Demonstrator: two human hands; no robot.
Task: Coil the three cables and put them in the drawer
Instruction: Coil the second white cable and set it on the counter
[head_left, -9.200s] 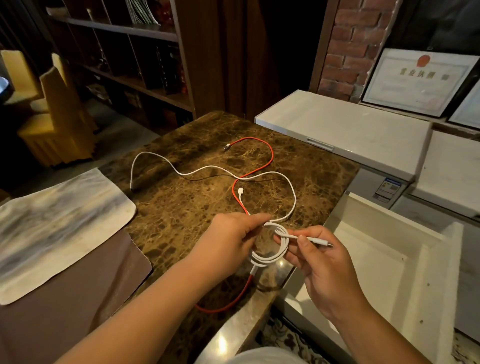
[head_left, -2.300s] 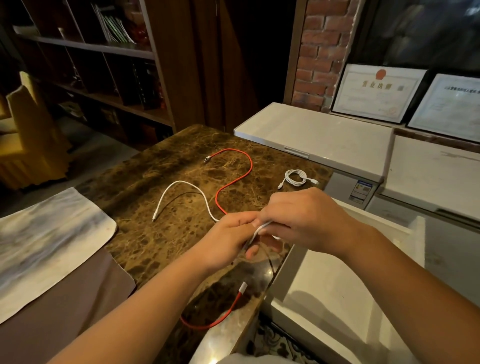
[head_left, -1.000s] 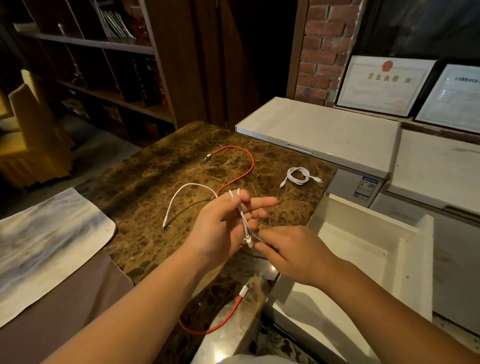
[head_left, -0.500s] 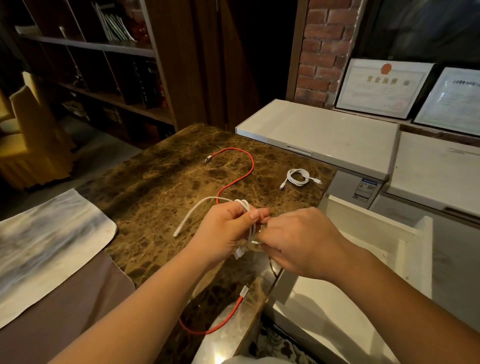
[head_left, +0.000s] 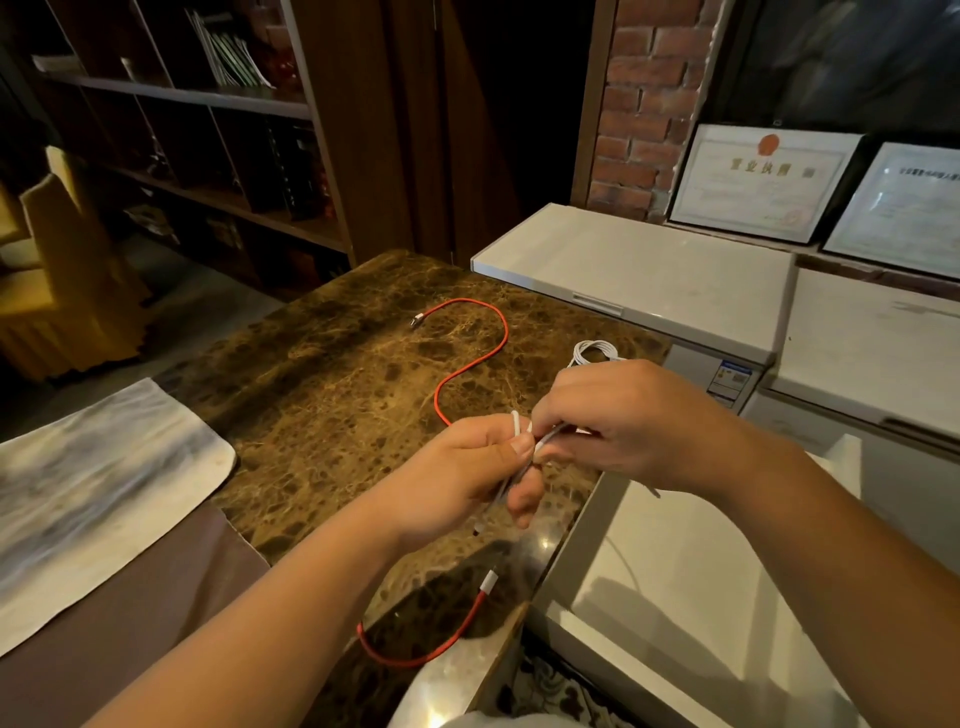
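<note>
My left hand (head_left: 457, 478) pinches a bundle of white cable (head_left: 516, 423) over the near right part of the marble table (head_left: 322, 395). My right hand (head_left: 628, 421) grips the same cable from the right, fingertips against my left thumb. Most of this cable is hidden inside the two hands. A coiled white cable (head_left: 595, 352) lies on the table just beyond my right hand. A red cable (head_left: 470, 364) snakes loose across the table, its near end with a white plug (head_left: 488, 579) by the front edge. The open white drawer (head_left: 675, 582) sits below my right forearm.
A grey-white cloth (head_left: 88, 483) lies on the table's left over a brown mat (head_left: 130, 613). White chest freezers (head_left: 639, 270) stand behind the drawer, with framed certificates (head_left: 763, 182) against the brick wall. Dark shelves (head_left: 208, 130) and a yellow chair (head_left: 62, 270) are at the left.
The loose white tail that trailed left across the table has been drawn into my left hand. My right hand has moved up and closed in on the bundle.
</note>
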